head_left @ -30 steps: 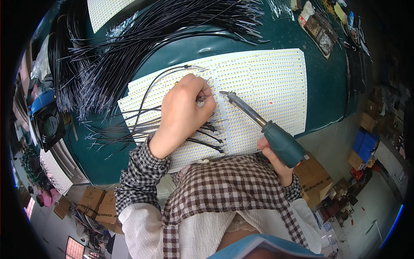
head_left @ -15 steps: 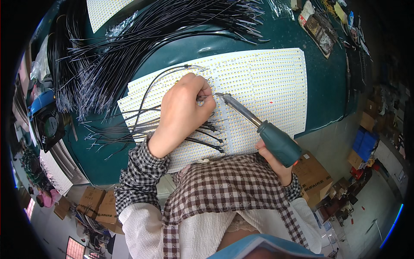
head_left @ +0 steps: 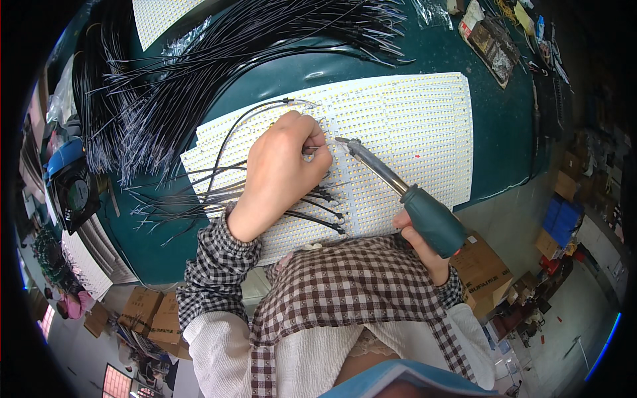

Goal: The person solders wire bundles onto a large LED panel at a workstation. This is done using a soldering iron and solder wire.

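Observation:
My right hand point(head_left: 424, 251) is wrapped round the dark green handle of a soldering iron point(head_left: 434, 222). The iron's bent metal tip points up and left, close to my left fingertips. Over a white LED panel point(head_left: 405, 132) covered in rows of small yellow dots, my left hand point(head_left: 285, 162) is closed in a pinch on a thin wire, mostly hidden by the fingers. Several black wires point(head_left: 312, 221) lie across the panel's left half, their ends along its middle strip. One more black wire point(head_left: 225, 142) curves to the strip's far end. More panels are stacked beneath.
A large heap of black wires point(head_left: 265, 46) covers the far left of the green table point(head_left: 504, 132). A dirty block in a torn wrapper point(head_left: 491, 46) sits at the far right. On the left edge are a small black fan point(head_left: 74, 189) and more panels point(head_left: 89, 259).
The soldering iron's tip has shifted slightly up and its handle a little to the right, along with my right hand. My left hand has stayed nearly still.

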The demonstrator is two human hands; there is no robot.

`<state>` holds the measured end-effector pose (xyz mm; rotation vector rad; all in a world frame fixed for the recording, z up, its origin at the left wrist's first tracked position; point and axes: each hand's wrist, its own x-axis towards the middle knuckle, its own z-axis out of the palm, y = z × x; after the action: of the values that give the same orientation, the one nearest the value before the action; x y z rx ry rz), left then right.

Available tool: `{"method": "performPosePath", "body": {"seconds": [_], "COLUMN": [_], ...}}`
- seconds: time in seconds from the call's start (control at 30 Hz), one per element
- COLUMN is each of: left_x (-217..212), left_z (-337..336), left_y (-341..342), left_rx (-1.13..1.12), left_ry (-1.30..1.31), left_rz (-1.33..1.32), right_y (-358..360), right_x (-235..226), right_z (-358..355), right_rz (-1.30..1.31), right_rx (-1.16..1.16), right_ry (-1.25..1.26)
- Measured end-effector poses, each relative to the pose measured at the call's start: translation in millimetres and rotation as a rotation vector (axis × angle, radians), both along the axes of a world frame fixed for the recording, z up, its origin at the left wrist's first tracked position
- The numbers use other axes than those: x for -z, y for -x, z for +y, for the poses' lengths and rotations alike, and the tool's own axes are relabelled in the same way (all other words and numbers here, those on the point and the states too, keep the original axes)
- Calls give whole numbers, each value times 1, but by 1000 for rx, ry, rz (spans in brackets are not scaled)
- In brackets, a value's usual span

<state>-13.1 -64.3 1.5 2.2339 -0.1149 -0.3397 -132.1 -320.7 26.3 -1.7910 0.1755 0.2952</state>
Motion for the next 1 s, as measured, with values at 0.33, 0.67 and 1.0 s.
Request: {"method": "performPosePath", "body": {"seconds": [0.33,0.67,1.0], "left_x": [-1,-18,-20], "left_z": [1,10,-6], "left_y": [3,52,57], "left_rx": [5,6,-5], "left_ry": [-15,-19,-228], "left_rz": [15,-81,-200], "right_y": [6,-1,8], "right_x": [5,3,5], "right_z": [-2,-1,-5], "right_rz": [-17,1,-58], "right_rx": [9,83,123], "right_ry": [-24,-123,-99]}}
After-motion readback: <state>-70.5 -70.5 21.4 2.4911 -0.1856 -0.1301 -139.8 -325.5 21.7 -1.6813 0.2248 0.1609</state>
